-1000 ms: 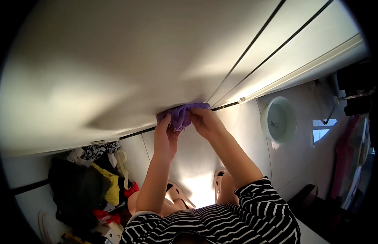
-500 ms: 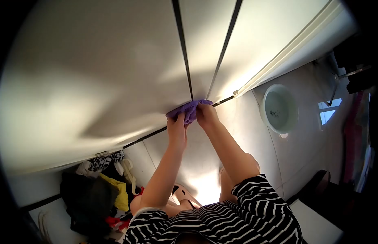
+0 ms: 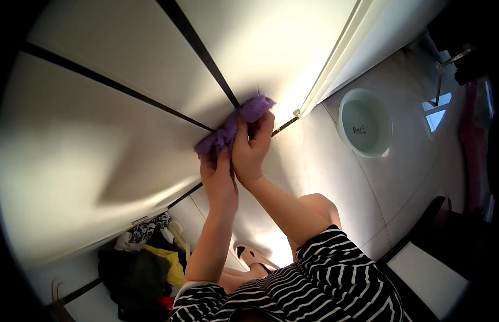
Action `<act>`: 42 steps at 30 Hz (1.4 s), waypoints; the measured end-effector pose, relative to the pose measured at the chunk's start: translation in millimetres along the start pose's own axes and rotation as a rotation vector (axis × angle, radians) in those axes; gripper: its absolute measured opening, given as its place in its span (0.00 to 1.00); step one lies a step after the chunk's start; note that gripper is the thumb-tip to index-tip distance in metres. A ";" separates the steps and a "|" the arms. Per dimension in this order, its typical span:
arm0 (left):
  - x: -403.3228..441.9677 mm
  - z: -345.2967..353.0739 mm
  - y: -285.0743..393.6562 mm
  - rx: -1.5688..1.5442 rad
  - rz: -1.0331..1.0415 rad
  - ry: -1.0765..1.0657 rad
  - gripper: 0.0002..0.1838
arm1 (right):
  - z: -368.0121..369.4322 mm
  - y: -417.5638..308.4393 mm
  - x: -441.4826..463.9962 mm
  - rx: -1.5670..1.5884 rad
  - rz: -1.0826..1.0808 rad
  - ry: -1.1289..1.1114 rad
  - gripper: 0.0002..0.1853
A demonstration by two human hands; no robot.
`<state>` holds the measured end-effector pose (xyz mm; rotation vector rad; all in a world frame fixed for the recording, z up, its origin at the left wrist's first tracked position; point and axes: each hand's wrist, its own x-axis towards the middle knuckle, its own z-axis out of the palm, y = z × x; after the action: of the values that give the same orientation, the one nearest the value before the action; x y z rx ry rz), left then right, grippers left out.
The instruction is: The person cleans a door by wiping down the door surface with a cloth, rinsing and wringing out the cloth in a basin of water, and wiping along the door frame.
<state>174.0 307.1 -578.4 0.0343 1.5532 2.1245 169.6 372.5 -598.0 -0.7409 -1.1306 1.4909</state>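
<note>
A bunched purple cloth (image 3: 255,109) lies against the low part of a pale panel door (image 3: 147,145) with dark vertical strips. Gripping its left end is my left hand (image 3: 220,180), thumb on the near side and fingers partly hidden behind the cloth. My right hand (image 3: 252,150) pinches the cloth's right part, its thumb and fingers curled around the folds. Both hands are close together just above the door's dark bottom edge.
On the tiled floor to the right stands a pale round basin (image 3: 365,123) with liquid in it. A heap of clothes (image 3: 137,276), black, yellow and red, lies at the lower left. A white-topped dark piece of furniture (image 3: 426,279) is at the lower right.
The view has turned, so the door's dark strips now slant to the left. Both hands still hold the cloth, which now reaches higher at its right end.
</note>
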 end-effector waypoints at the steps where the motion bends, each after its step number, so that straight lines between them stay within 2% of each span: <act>1: 8.2 -3.1 -14.4 -0.003 -0.075 0.015 0.20 | -6.5 21.4 0.5 -0.050 0.035 0.057 0.12; 2: 16.9 -7.8 -31.7 0.009 -0.102 0.000 0.20 | -12.6 39.8 1.4 -0.100 0.072 0.114 0.12; 5: 42.8 -25.2 -84.4 0.009 -0.218 0.017 0.18 | -26.5 78.1 9.7 -0.214 0.377 0.295 0.12; 8: 53.5 -28.0 -100.5 -0.028 -0.301 -0.015 0.15 | -47.5 118.7 22.6 0.065 0.808 0.316 0.13; 10: 53.3 -32.4 -100.4 -0.069 -0.326 -0.032 0.14 | -40.3 84.2 22.5 -0.202 0.632 0.239 0.13; 11: 39.1 -16.4 -74.4 -0.060 -0.338 -0.024 0.17 | -31.8 49.9 18.7 -0.155 0.524 0.178 0.13; 13: 8.0 13.3 -24.9 -0.141 -0.181 -0.036 0.23 | -19.7 17.8 8.2 -0.132 0.224 0.063 0.22; 14: -3.3 23.5 -7.9 -0.097 -0.052 -0.077 0.22 | -15.9 2.5 5.1 -0.208 0.059 -0.015 0.26; 16: -12.2 36.1 7.0 -0.087 0.024 -0.036 0.20 | -11.8 -26.1 16.0 -0.240 -0.115 -0.112 0.28; 19: 8.0 38.9 -12.5 0.012 0.032 -0.007 0.16 | -16.4 -14.3 34.9 -0.549 -0.288 -0.002 0.28; 23: 25.6 42.3 -57.1 0.119 -0.005 0.094 0.12 | -30.6 48.6 41.6 -0.387 -0.017 0.074 0.26; 26: 43.7 24.5 -95.2 0.331 -0.042 0.024 0.12 | -45.8 92.8 47.7 -0.329 0.174 0.176 0.26; 28: 55.4 14.5 -115.6 0.327 -0.123 -0.022 0.12 | -64.7 112.0 57.3 0.049 0.539 0.180 0.27; 30: 61.4 11.6 -120.5 0.248 -0.190 -0.081 0.12 | -70.1 116.5 58.7 0.282 0.688 0.142 0.29; 31: 53.5 22.6 -104.0 0.177 -0.228 -0.076 0.12 | -68.2 108.7 59.2 0.314 0.661 0.109 0.30; 33: 31.8 44.8 -67.2 0.111 -0.122 -0.085 0.13 | -47.6 93.4 53.7 -0.101 0.405 0.131 0.34; 34: 20.4 52.3 -51.3 0.078 -0.072 -0.085 0.14 | -43.7 48.2 55.9 -0.064 0.321 0.055 0.37; 36: 7.6 56.9 -26.7 0.050 0.014 -0.141 0.15 | -36.0 4.9 56.4 -0.224 0.093 -0.077 0.41; 38: 10.3 58.9 -19.9 0.044 -0.004 -0.094 0.11 | -31.1 -9.1 60.8 -0.300 0.005 -0.106 0.40; 42: 30.4 63.4 -43.2 0.124 -0.082 -0.073 0.06 | -47.2 31.9 74.1 -0.337 -0.063 -0.013 0.36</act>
<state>183.4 385.2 -603.4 0.0882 1.6136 1.9411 182.7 457.1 -635.6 -0.9155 -1.4226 1.2676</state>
